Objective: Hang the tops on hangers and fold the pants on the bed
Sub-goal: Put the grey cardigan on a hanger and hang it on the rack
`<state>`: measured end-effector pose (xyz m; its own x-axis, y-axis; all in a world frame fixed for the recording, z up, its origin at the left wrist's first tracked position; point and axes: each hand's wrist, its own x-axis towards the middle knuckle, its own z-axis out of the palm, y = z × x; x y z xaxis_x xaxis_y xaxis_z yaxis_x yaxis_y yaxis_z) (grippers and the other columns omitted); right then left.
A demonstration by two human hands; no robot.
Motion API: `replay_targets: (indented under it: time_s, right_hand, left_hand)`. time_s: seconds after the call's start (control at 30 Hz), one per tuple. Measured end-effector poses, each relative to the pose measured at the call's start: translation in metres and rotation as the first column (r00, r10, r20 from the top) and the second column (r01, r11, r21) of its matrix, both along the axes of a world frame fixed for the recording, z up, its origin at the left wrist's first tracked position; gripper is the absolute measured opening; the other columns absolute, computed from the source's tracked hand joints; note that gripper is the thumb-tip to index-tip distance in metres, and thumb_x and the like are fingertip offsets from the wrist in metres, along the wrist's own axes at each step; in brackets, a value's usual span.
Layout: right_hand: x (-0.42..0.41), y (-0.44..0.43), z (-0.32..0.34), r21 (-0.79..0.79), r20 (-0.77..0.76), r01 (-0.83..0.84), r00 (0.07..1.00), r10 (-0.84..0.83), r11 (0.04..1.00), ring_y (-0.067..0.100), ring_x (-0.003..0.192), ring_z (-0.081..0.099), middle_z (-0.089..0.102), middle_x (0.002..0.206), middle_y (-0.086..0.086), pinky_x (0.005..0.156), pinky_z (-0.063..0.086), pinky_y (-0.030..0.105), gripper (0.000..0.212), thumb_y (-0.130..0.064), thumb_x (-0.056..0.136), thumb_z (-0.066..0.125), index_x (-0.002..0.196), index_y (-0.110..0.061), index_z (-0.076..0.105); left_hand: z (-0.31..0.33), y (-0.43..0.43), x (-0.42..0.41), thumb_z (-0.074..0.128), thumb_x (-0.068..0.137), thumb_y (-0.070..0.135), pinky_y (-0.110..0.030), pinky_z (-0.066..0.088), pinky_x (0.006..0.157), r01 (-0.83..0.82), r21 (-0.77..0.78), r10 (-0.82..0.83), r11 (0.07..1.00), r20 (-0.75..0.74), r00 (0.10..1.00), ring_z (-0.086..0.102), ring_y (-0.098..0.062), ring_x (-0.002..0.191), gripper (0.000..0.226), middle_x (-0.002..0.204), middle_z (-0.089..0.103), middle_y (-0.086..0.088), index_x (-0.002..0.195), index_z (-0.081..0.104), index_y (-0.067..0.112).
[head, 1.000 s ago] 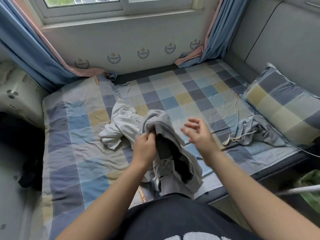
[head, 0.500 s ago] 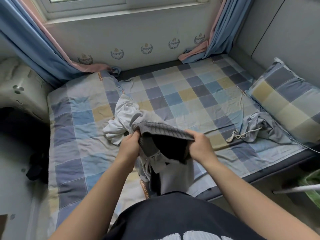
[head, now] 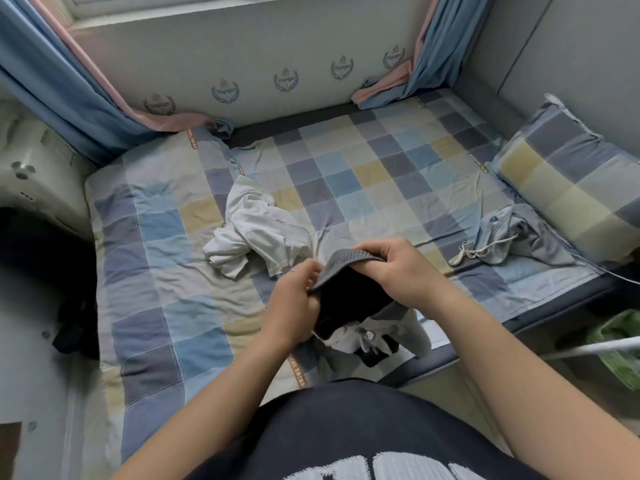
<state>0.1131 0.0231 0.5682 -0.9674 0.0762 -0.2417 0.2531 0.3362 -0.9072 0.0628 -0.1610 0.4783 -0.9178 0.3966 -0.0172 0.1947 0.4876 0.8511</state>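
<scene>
Grey garment pinched by left fingers, right fingers.

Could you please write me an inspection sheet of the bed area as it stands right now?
Surface: bed sheet, checked and wrinkled.
Job's things: grey garment held up by its ribbed band; white garment crumpled mid-bed; grey-blue garment bunched beside the pillow. No hanger seen.
Clutter: dark item on the floor at left, too dim to identify.
Hands: left hand and right hand both grip the ribbed band, fingers curled.
Cables: pale rod or cord at right; cannot tell which.
Surroundings: blue curtains, wall under a window, green item at right.
</scene>
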Motion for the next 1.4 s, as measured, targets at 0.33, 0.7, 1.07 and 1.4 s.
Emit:
replay_targets:
  time_s: [0.33, 0.7, 1.07, 1.4]
  right_hand:
    - [0.072, 0.009, -0.055, 0.32, 0.142, 0.323, 0.913, -0.382, 0.891, 0.025, 0.08, 0.062, 0.07, 0.081, 0.008, 0.071, 0.047, 0.035, 0.014, -0.012, 0.091, 0.061, 0.08, -0.02, 0.066]
    - [0.164, -0.086, -0.13, 0.614, 0.238, 0.399, 0.729, -0.641, 0.681, 0.033, 0.096, 0.054, 0.043, 0.092, 0.005, 0.074, 0.041, 0.032, 0.024, 0.006, 0.078, 0.055, 0.076, -0.018, 0.055]
    - [0.325, -0.1, -0.027, 0.336, -0.089, 0.918, 0.253, -0.963, 0.21, 0.014, 0.073, 0.064, 0.07, 0.073, -0.014, 0.057, 0.047, 0.017, 0.046, 0.011, 0.079, 0.049, 0.076, -0.029, 0.072]
    - [0.502, -0.086, 0.115, -0.062, -0.312, 0.998, 0.007, -0.95, 0.028, 0.023, 0.078, 0.059, 0.064, 0.077, 0.01, 0.074, 0.044, 0.042, 0.019, -0.029, 0.086, 0.055, 0.083, -0.023, 0.073]
  left_hand:
    - [-0.024, -0.027, -0.013, 0.049, 0.083, -0.004, -0.026, 0.043, 0.064, 0.139, -0.361, -0.023, 0.922, 0.309, 0.951, 0.062, -0.02, 0.08, 0.038, 0.087, 0.072, -0.003, 0.096, 0.077, 0.018]
    - [0.0, -0.072, 0.01, 0.049, 0.099, 0.012, -0.03, 0.05, 0.059, 0.191, 0.014, -0.164, 0.981, 0.578, 0.8, 0.067, -0.014, 0.066, 0.044, 0.067, 0.071, 0.006, 0.075, 0.076, 0.036]
    - [0.068, -0.012, 0.084, 0.061, 0.097, 0.019, -0.03, 0.048, 0.049, 0.637, 0.169, -0.625, 0.752, 0.491, 0.607, 0.057, -0.023, 0.06, 0.02, 0.066, 0.058, -0.005, 0.078, 0.067, 0.019]
    - [0.165, 0.112, 0.256, 0.074, 0.089, 0.024, -0.03, 0.035, 0.058, 0.944, -0.062, -0.945, 0.325, -0.044, 0.323, 0.047, -0.015, 0.056, 0.03, 0.052, 0.051, 0.01, 0.062, 0.062, 0.028]
